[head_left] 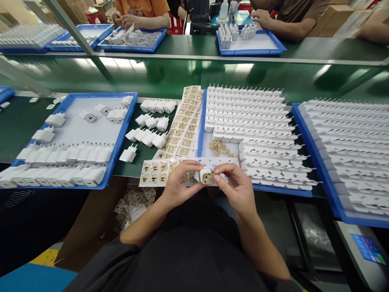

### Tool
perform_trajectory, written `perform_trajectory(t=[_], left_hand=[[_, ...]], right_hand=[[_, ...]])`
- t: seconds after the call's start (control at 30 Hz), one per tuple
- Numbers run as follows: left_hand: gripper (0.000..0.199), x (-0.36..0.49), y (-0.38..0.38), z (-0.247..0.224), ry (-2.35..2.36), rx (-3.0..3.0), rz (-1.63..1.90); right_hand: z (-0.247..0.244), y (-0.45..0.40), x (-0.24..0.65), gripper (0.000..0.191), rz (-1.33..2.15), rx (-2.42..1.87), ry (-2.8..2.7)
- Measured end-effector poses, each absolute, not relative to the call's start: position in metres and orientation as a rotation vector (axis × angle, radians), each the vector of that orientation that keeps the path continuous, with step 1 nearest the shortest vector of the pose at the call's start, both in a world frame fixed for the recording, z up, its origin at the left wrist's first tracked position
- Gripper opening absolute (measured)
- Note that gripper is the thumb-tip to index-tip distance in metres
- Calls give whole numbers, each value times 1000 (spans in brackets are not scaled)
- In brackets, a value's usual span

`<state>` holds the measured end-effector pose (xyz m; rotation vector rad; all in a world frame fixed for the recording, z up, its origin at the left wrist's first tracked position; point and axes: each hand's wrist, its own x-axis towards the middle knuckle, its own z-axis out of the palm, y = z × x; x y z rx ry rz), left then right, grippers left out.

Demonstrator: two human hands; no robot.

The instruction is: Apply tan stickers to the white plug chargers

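Observation:
A white charger (201, 176) is gripped between the thumb and fingers of my left hand (181, 182). Its end face, turned toward me, bears a tan sticker (208, 178) with a cut-out. The pinched thumb and forefinger of my right hand (237, 187) are at the right edge of this sticker. Beneath both hands lies a sheet of tan stickers (154, 172), and longer sticker sheets (182, 125) stretch away behind it. Several loose tan pieces (219, 148) sit in the blue tray (200, 140) of white chargers just beyond my right hand.
Loose chargers (148, 137) stand on the green table left of the sheets. A blue tray (114, 162) with chargers lies further left, another full tray (319, 162) at the right. Across the green belt (146, 77), people work at more trays (252, 52). A slanted metal bar (71, 26) crosses upper left.

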<state>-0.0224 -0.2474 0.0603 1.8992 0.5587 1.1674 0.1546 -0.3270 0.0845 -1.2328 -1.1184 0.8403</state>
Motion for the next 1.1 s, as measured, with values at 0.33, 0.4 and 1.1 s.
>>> perform_trajectory(t=[0.33,0.4,1.1], left_hand=[[41,-24,-248,65,575,1921,1137],[42,-25,-247,64,574,1912,1130],[40,-26,-249,66,563,1961,1154]], right_hand=[[85,-325,156,2,849,-1248,-1171],[86,-325,156,1,853,-1251,-1162],[92,-324,138,7,645,-1432,-1180]])
